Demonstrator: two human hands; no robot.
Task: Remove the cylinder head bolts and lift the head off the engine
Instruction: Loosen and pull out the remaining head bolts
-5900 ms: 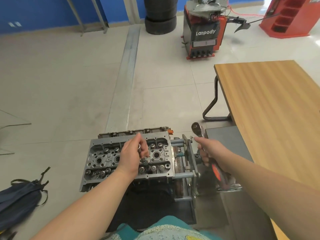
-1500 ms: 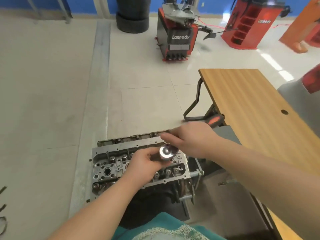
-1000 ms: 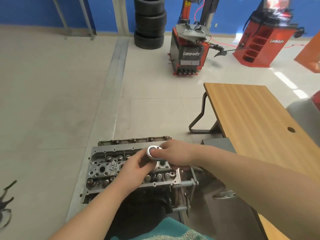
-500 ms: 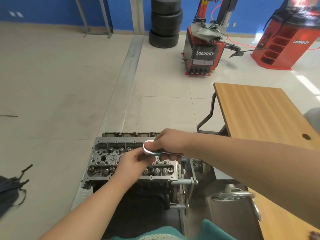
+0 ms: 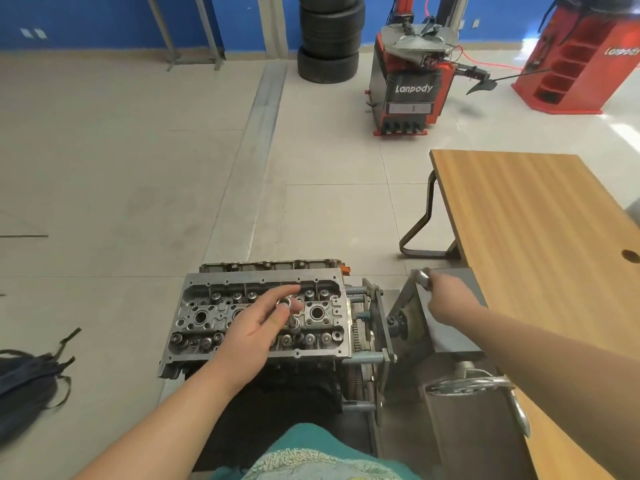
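Seen from the head camera, a cylinder head (image 5: 242, 299) sits atop an engine on a stand at six o'clock in the frame, where a person's left hand (image 5: 258, 325) pinches the shiny top of a socket extension (image 5: 290, 315) standing upright in the head, index finger stretched toward twelve o'clock. At three o'clock from it, the right hand (image 5: 446, 301) curls around a ratchet (image 5: 421, 278) above the stand's grey box (image 5: 446, 336), beside a wooden table (image 5: 526, 223). A red tyre changer (image 5: 410, 88) and stacked tyres (image 5: 330, 36) stand at twelve o'clock.
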